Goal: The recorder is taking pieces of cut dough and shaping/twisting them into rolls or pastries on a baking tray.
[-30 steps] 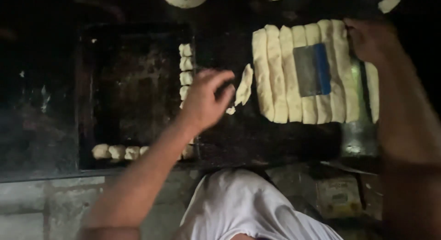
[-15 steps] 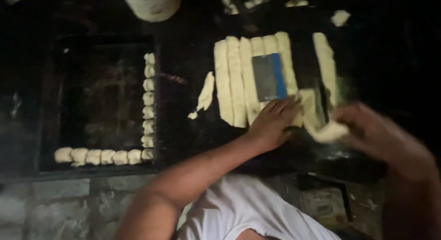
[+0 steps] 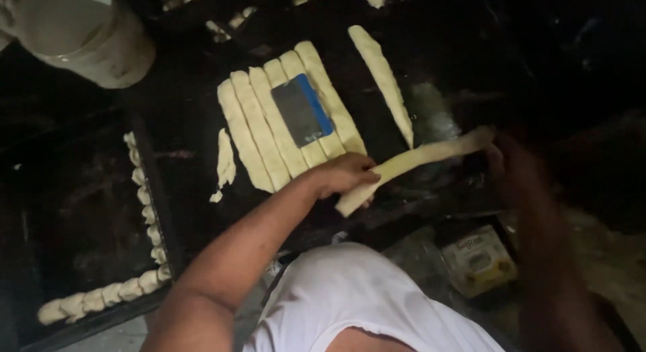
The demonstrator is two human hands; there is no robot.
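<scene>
My left hand (image 3: 344,174) grips one end of a long pale dough strip (image 3: 420,155), and my right hand (image 3: 515,165), blurred and in shadow, holds the other end at the right. The strip is stretched between them over the dark work surface (image 3: 431,62). Just above my left hand lie several dough strips side by side (image 3: 259,126), with a flat scraper with a blue handle (image 3: 301,110) resting on them. Another single dough strip (image 3: 383,73) lies slanted to the right of the row.
A dark baking tray (image 3: 74,210) at the left holds small dough pieces along its right and bottom edges (image 3: 145,197). A short dough scrap (image 3: 225,162) lies left of the row. A white container (image 3: 81,36) stands top left. A small box (image 3: 479,258) sits low right.
My left hand moved from the tray side over to the strips. Both hands picked up a dough strip and now hold it stretched out between them. The camera view shifted.
</scene>
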